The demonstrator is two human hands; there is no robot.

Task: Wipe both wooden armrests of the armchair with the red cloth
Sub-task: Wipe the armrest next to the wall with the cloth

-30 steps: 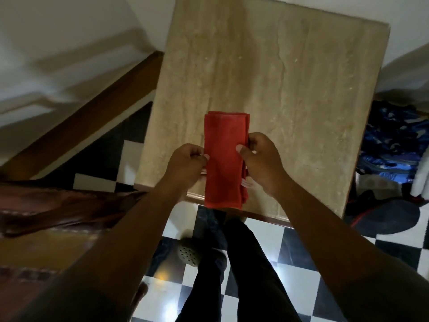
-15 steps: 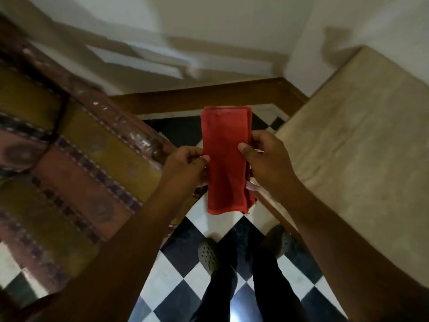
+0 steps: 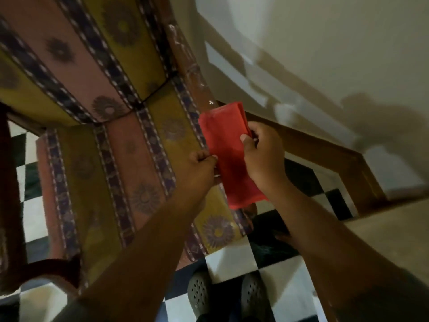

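Note:
A folded red cloth is held flat between both hands above the armchair's right side. My left hand pinches its left edge; my right hand grips its right edge with the thumb on top. The armchair has striped pink, yellow and dark floral cushions. Its right wooden armrest runs glossy and brown from the upper middle down under the cloth, with its rounded end just below the cloth. The left wooden armrest is a dark curved bar at the far left edge.
A pale wall with a brown wooden skirting stands to the right of the chair. A beige stone table top fills the lower right. The floor is black-and-white checkered tile; my feet in grey perforated shoes stand on it.
My view has swung left from the stone table to the armchair. Both hands keep holding the folded cloth, which now hovers over the right armrest instead of over the table.

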